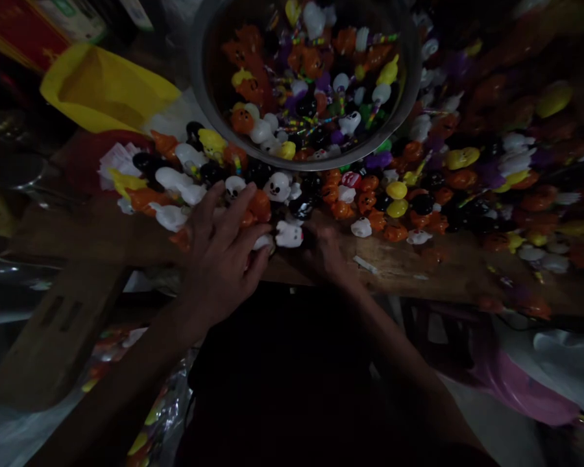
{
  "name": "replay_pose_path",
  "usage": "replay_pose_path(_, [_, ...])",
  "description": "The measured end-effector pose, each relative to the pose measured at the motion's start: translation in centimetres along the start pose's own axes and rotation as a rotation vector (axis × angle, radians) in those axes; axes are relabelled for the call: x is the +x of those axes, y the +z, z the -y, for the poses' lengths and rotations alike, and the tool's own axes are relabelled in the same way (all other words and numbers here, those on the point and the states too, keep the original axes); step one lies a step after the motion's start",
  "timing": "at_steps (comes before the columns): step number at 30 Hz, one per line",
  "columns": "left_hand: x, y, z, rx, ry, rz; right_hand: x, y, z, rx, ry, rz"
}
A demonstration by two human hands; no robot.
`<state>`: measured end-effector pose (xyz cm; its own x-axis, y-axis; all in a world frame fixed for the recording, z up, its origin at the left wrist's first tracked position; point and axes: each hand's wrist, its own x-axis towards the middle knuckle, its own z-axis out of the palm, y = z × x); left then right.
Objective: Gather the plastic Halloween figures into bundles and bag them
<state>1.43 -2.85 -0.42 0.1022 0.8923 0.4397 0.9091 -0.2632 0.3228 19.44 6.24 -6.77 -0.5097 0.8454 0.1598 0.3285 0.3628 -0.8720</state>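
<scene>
Small glossy plastic Halloween figures, among them ghosts, pumpkins and skulls, lie along a wooden table edge in dim light. My left hand (pixel 224 256) rests over them, its fingers spread and touching an orange pumpkin figure (pixel 259 206) and its neighbours. A white figure (pixel 289 234) with a small red spot sits between my two hands. Just right of it, my right hand (pixel 327 250) is closed, with its fingertips in shadow; what they hold cannot be made out. A white skull figure (pixel 278 186) lies just beyond, beside shiny black ones.
A large metal bowl (pixel 316 163) full of figures and beaded strands stands behind my hands. More figures (pixel 460 159) heap up on the right. A yellow scoop-like container (pixel 102 87) is at the back left. The wooden table (pixel 365 259) ends near my body; a pink plastic thing (pixel 525 389) is below right.
</scene>
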Motion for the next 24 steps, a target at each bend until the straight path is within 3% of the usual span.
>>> replay_pose_path(4, [0.0,-0.1,0.1,-0.020,-0.020,0.021,0.5,0.1,-1.0,0.202,0.119,-0.182])
replay_pose_path(6, [0.1,-0.1,0.1,-0.034,-0.047,0.030,0.6,0.3,-1.1,0.233,0.142,-0.195])
replay_pose_path(10, [0.1,-0.1,0.1,0.003,-0.035,0.025,0.3,0.7,-0.7,0.128,0.080,-0.034])
replay_pose_path(17, [0.0,0.1,0.0,0.051,0.051,-0.023,0.0,0.8,-0.1,-0.222,-0.061,-0.014])
replay_pose_path(24, [2.9,-2.8,-1.6,-0.017,0.063,0.009,0.3,1.2,-0.7,-0.434,-0.086,0.170])
